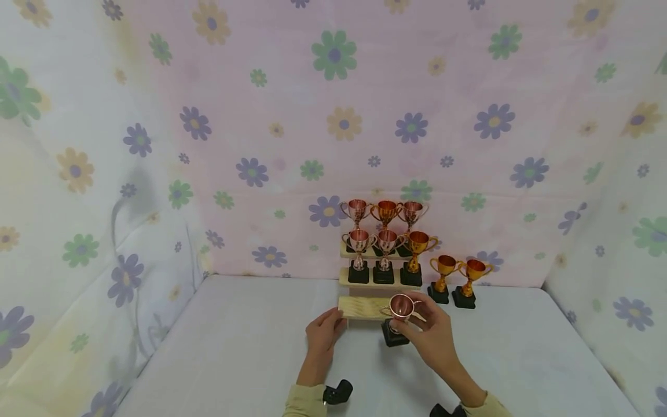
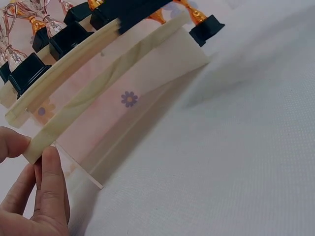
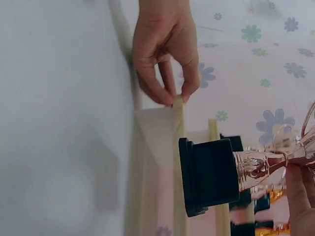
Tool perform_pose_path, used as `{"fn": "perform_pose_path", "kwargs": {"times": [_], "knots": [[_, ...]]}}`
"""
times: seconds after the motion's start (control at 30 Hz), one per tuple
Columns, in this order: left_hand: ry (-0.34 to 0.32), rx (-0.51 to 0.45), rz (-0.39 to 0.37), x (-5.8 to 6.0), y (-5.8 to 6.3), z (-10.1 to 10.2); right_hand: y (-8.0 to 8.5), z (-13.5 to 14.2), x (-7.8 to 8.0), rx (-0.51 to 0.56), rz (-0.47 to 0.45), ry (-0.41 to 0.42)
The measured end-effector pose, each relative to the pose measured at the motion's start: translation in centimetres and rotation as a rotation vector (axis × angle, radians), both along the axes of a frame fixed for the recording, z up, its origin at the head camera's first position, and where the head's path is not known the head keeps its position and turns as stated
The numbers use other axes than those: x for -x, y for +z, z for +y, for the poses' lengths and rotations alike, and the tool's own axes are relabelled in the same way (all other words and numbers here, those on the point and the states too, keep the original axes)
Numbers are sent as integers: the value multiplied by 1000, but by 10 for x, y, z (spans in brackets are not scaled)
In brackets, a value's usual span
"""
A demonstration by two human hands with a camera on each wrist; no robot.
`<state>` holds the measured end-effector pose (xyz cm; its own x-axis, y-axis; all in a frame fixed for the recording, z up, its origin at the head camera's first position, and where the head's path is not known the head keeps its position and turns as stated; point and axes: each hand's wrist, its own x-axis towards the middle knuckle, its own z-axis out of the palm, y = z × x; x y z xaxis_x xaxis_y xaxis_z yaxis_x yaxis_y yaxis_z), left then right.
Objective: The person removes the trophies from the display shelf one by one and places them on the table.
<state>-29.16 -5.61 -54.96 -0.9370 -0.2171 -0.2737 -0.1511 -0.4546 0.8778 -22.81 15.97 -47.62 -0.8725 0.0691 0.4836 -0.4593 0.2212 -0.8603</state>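
In the head view my right hand (image 1: 435,339) holds a rose-gold trophy cup (image 1: 401,306) with a black base, in front of the lowest step of a wooden tiered stand (image 1: 362,308). The right wrist view shows its black base (image 3: 209,172) off the table, near the step's edge. My left hand (image 1: 324,336) pinches the left end of that lowest step between thumb and fingers, as the left wrist view also shows, with the step (image 2: 93,93) running away from it. Rose-gold and gold trophies (image 1: 385,243) stand in rows on the two upper steps.
Two gold trophies (image 1: 468,284) stand on the table right of the stand. White cloth covers the table (image 1: 250,347). A flower-patterned cloth (image 1: 286,220) hangs behind the stand and along both sides.
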Motion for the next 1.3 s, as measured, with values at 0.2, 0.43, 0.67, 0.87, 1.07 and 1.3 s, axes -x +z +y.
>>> {"fn": "perform_pose_path", "kwargs": {"times": [0.2, 0.43, 0.67, 0.87, 1.07, 1.3], "knots": [[-6, 18, 6, 1, -3, 0, -11, 32, -21, -43, -68, -89], [7, 25, 14, -1, 1, 2, -18, 73, -43, -78, -88, -147], [11, 34, 3, -1, 0, 2, -22, 122, -49, -90, -131, -152], [13, 31, 10, -1, -2, 1, -25, 160, -42, 15, -113, -99], [12, 29, 11, -2, -3, 0, -24, 189, -22, 57, -101, -78], [10, 29, 19, -2, -3, 0, -25, 214, 8, -89, -81, -223]]}}
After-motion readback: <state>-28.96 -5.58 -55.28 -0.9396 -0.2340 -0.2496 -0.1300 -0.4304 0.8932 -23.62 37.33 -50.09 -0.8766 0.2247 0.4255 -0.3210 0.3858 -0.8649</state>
